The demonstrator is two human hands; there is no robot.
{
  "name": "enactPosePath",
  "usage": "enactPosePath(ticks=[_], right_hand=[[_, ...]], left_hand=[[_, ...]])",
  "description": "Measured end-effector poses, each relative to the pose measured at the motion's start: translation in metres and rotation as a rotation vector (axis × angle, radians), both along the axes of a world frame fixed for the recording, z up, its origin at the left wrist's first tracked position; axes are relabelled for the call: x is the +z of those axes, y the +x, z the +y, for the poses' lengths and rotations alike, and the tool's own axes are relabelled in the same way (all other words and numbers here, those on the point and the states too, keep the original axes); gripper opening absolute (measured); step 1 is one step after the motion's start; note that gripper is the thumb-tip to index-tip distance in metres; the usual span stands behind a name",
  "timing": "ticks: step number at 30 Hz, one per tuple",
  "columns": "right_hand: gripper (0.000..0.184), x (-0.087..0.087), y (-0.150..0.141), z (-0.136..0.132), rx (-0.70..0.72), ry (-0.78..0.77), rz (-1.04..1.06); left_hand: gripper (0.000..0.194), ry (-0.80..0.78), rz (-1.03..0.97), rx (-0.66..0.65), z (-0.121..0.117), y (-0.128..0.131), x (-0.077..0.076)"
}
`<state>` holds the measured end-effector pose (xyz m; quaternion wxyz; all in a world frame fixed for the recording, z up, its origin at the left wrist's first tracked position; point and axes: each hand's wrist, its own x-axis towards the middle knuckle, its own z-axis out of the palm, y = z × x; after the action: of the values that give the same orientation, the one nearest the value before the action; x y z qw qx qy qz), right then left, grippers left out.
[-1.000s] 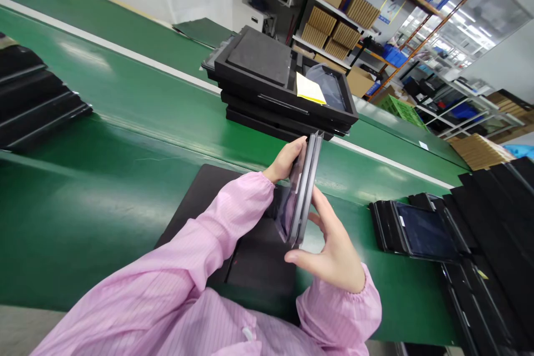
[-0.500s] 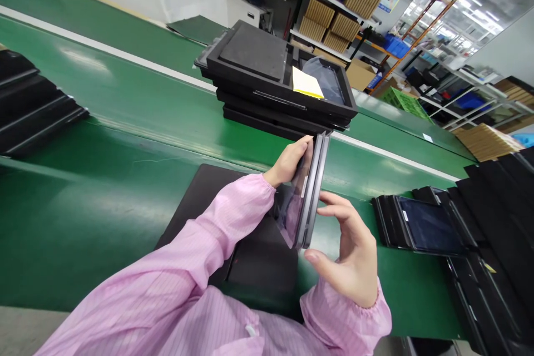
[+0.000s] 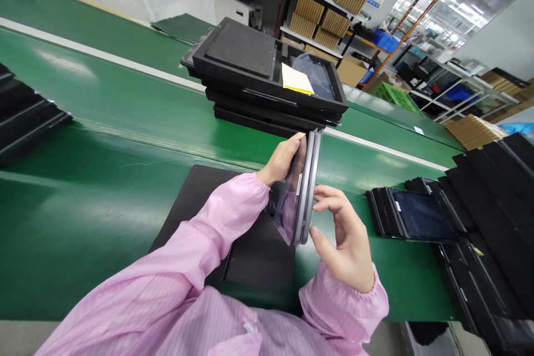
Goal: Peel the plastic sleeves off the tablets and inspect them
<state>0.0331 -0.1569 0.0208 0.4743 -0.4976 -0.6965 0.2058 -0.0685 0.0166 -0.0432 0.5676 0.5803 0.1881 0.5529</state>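
I hold a thin grey tablet (image 3: pixel 307 189) on edge above a black mat (image 3: pixel 217 217) on the green bench. A clear plastic bag (image 3: pixel 290 208) hangs against its left face. My left hand (image 3: pixel 281 158) grips the tablet's upper left side, fingers curled round the edge. My right hand (image 3: pixel 344 245) is at the tablet's right face near the lower end, fingers bent and touching it, thumb against the edge. Both arms wear pink sleeves.
A stack of black foam trays (image 3: pixel 267 89) stands on the green conveyor (image 3: pixel 125 100) behind, with a yellow note (image 3: pixel 296 79) and a bagged tablet in the top one. More tablets (image 3: pixel 417 217) and black trays (image 3: pixel 492 222) lie to the right; black trays (image 3: pixel 25 117) at left. Shelves with cartons stand beyond.
My right hand drew back from the tablet's right face, then came in again with fingers on it. The tablet stays upright in my left hand; the view drifted slightly.
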Motion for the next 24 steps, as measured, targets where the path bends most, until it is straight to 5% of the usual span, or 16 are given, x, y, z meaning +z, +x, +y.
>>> enactPosePath(ticks=[24], right_hand=[[0.037, 0.0021, -0.0077, -0.0068, 0.007, 0.033, -0.099]], left_hand=[[0.068, 0.124, 0.061, 0.080, 0.0065, 0.0022, -0.0074]])
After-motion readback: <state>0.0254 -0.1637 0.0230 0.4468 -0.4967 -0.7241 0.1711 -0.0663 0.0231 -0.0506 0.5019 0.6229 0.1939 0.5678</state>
